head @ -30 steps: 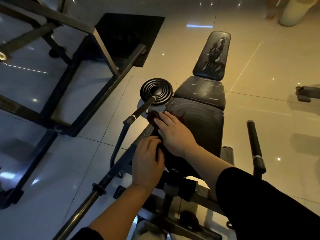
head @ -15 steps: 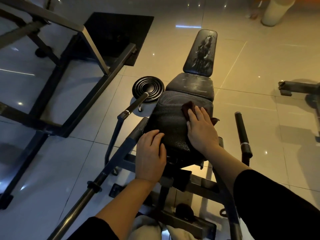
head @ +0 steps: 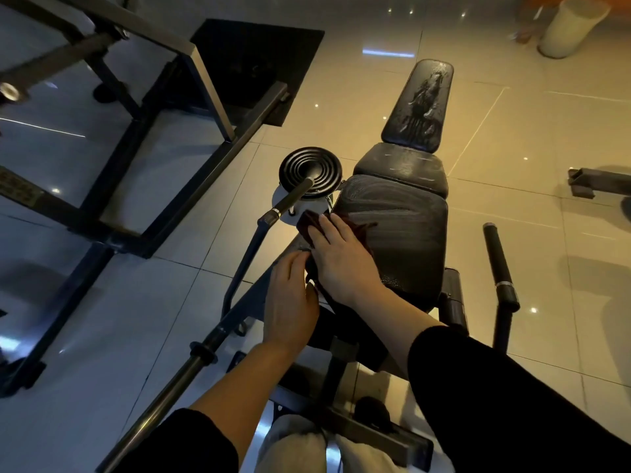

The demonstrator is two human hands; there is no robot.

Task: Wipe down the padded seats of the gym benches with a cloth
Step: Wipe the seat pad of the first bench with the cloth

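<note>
Right hand flat, fingers straight, pressing dark cloth onto left edge of near seat pad. Left hand rests open on pad's near-left corner, steadying, holds nothing. Near pad shows wipe streaks over most of its top, so likely nearly done; left edge in progress. Middle pad and back pad look smeared and dusty, probably not wiped yet. Other benches not in view; can't judge.

Dark reddish cloth at black padded seat's left edge.
</note>
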